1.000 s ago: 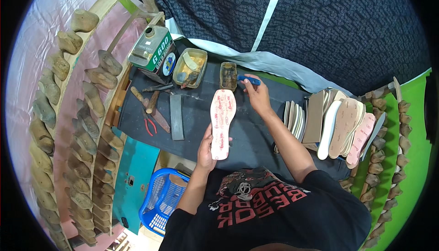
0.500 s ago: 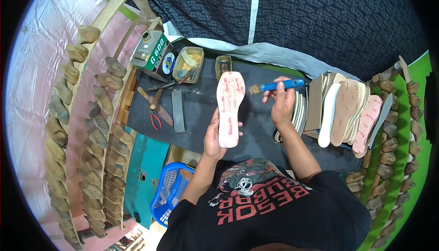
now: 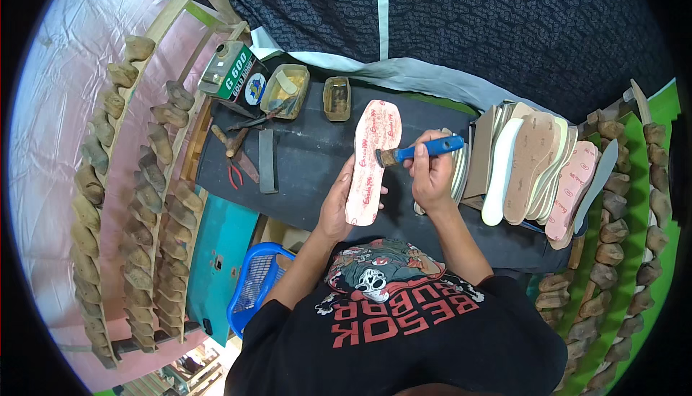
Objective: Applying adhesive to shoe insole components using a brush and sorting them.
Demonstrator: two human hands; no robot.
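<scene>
My left hand (image 3: 337,205) grips a pale insole (image 3: 365,195) with red printing by its lower part, the fingers wrapped behind it. The insole is held up over the dark worktable, its wide end pointing away from me. In my right hand (image 3: 434,176) is a brush (image 3: 435,148) with a blue handle, pinched between thumb and fingers. Its short bristles touch the insole's right edge near the middle. The insole's upper face looks blotchy and damp in places.
Several shoe soles and insoles (image 3: 530,169) stand in a row at the right. A metal can (image 3: 229,75), two small tubs (image 3: 336,100), pliers (image 3: 235,174) and a sharpening stone (image 3: 267,161) lie at the left and back. Racks of wooden shoe lasts (image 3: 90,183) flank both sides.
My right hand has moved left and down, bringing the brush from beside the insole onto its face. The insole has tilted and shifted slightly to the right in view.
</scene>
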